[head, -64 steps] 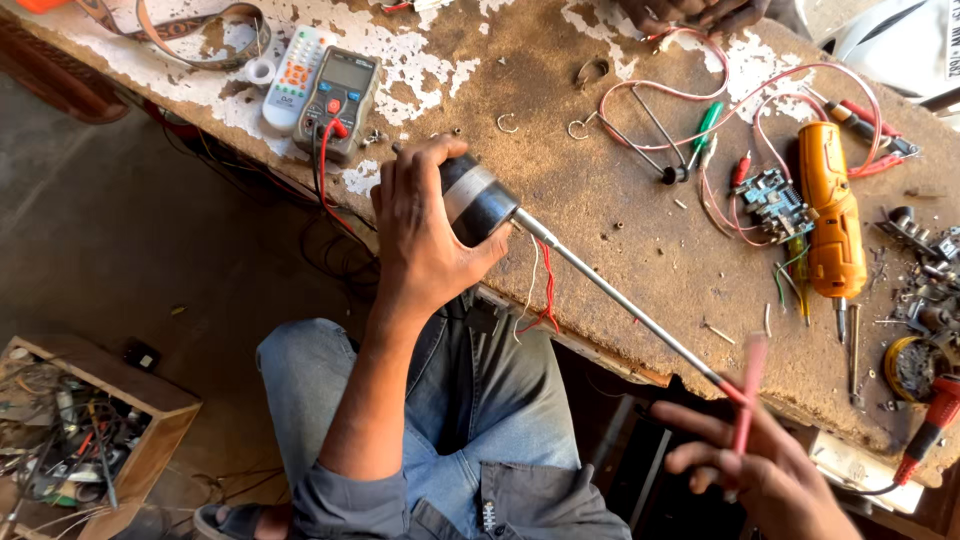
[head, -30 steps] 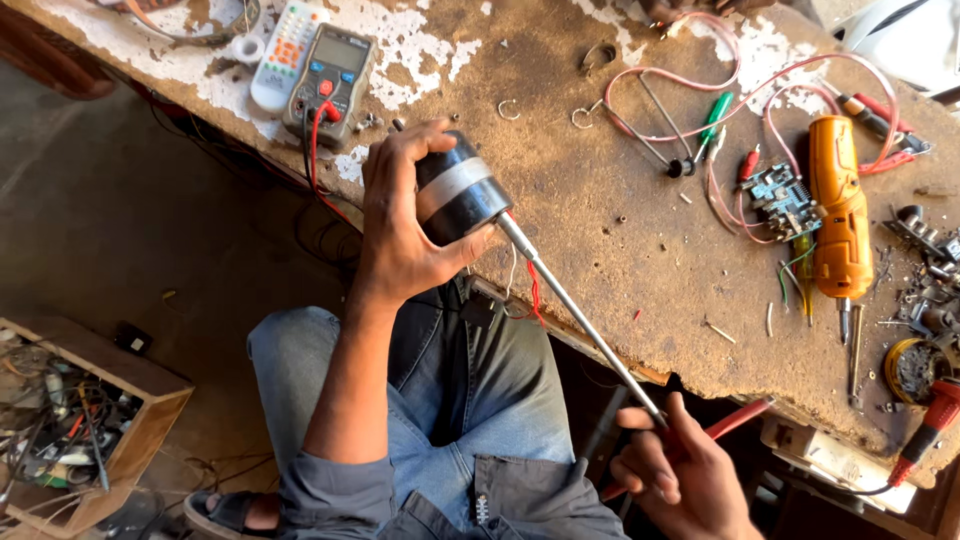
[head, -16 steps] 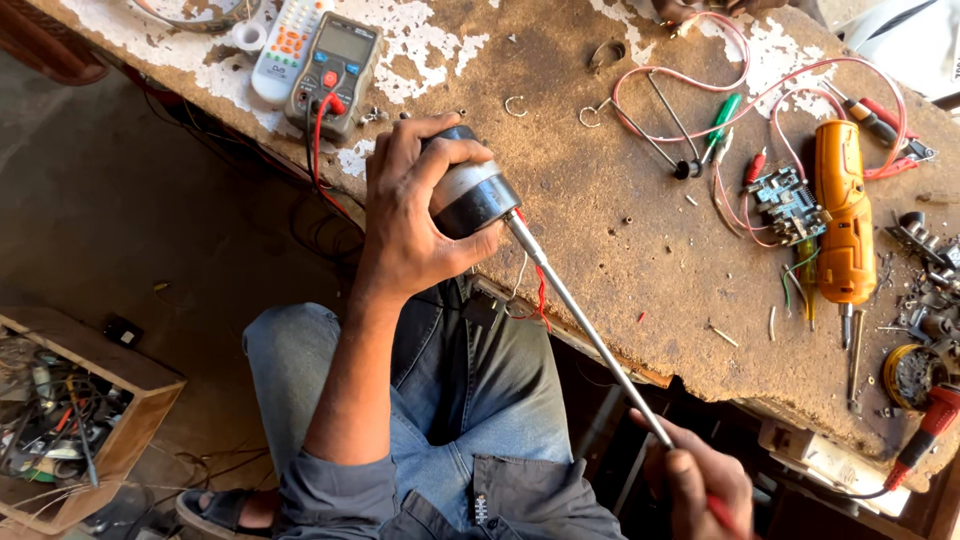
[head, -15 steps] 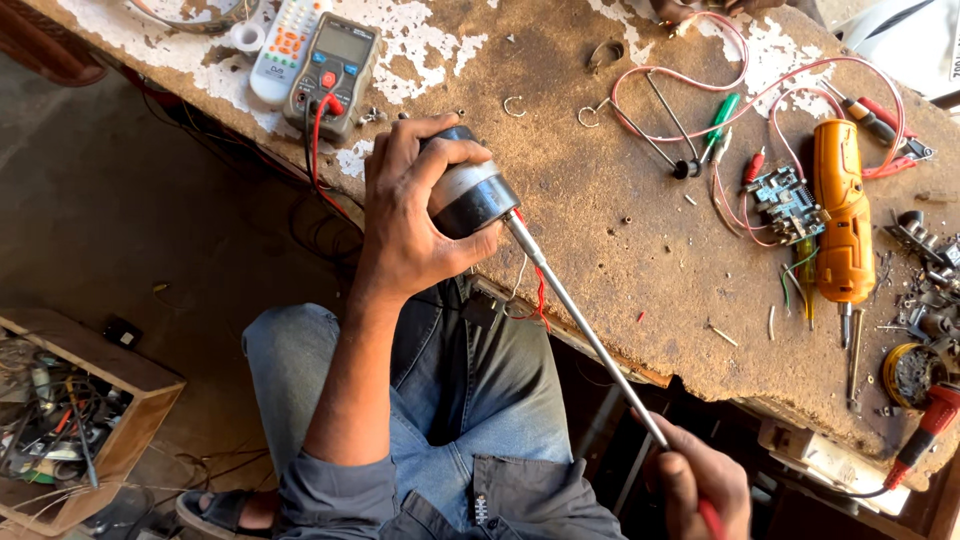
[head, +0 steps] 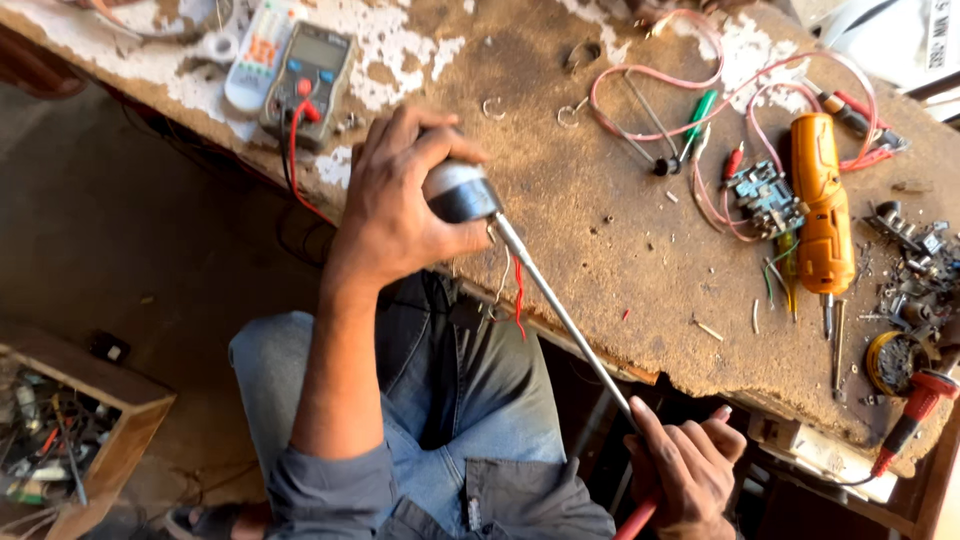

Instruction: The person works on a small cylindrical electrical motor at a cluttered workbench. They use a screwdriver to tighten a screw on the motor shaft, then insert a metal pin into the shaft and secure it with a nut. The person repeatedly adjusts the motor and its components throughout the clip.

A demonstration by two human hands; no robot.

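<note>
1. A worn brown table (head: 600, 230) with flaking white paint runs across the top, seen from above, with a dirt floor below.
2. A small metal cylinder (head: 460, 190) with a long thin rod (head: 560, 315) is held over the table's near edge, the rod slanting down toward the person's lap.
3. The left hand (head: 395, 215) has its grip wrapped closed around the cylinder.
4. The right hand (head: 690, 470) is closed on the rod's lower end (a red handle (head: 635, 520) pokes out beneath it).
5. Farther off on the table lie a grey meter (head: 305, 80) with red leads, an orange electric screwdriver (head: 822, 205), and tangled red wires (head: 700, 90).
6. A wooden box (head: 75, 440) of scraps sits on the floor.
</note>
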